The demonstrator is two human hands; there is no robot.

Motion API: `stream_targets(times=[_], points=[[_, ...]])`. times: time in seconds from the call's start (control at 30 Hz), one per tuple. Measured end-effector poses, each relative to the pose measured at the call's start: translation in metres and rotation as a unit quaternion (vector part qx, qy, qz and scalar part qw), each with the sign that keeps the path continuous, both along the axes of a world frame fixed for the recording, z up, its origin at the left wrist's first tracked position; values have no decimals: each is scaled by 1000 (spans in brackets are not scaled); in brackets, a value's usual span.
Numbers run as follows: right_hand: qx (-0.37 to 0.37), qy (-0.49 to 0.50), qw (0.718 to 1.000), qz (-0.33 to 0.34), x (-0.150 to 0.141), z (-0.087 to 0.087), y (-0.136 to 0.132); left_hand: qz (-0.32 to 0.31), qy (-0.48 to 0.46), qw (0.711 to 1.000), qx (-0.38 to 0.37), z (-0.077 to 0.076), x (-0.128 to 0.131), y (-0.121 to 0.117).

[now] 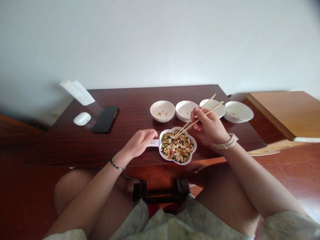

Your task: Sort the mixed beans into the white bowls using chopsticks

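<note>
My right hand [209,124] is closed around a pair of wooden chopsticks [211,108]. Their lower tips reach into a flower-shaped dish [194,146] of mixed beans, grains and peanuts [178,150]; whether a piece is pinched between them is too small to tell. The fingers of my left hand [140,142] are closed on the dish's short white handle [154,143], which carries printed text. Beyond the dish, white bowls stand in a row. The leftmost bowl [157,107] holds several tan pieces, and a dark speck lies in the bowl beside it [182,108].
Right of these, another bowl [220,115] is partly behind my hand, and an outer bowl [246,115] holds small bits. On the dark wooden table [132,100], a phone [105,119], a white earbud case [82,118] and a folded white paper [79,92] lie left. A wooden cabinet [285,113] stands right.
</note>
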State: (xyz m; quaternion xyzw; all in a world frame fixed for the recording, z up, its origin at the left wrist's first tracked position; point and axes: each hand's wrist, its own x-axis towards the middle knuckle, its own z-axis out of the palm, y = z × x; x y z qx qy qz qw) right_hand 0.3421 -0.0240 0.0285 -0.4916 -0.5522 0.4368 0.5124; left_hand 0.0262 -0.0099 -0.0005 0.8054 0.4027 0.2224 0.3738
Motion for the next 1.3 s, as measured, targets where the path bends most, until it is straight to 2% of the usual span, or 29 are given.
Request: stream_targets(times=[0.2,0.57,0.83,1.07,1.3], points=[[1,-10,1000,12,-3,-1,0,6,2,1000,-2,0,1,0],[16,-5,1000,-18,-2,4,-3,1,3,1000,2,0,0,0],[5,6,1000,12,-4,-2,-3,4,1,1000,-1,0,1,0],[22,11,999,-25,5,-2,1,5,8,1000,-3,1,1,0],[11,-3,1000,7,-3,-1,-3,0,-3,1000,2,0,1,0]])
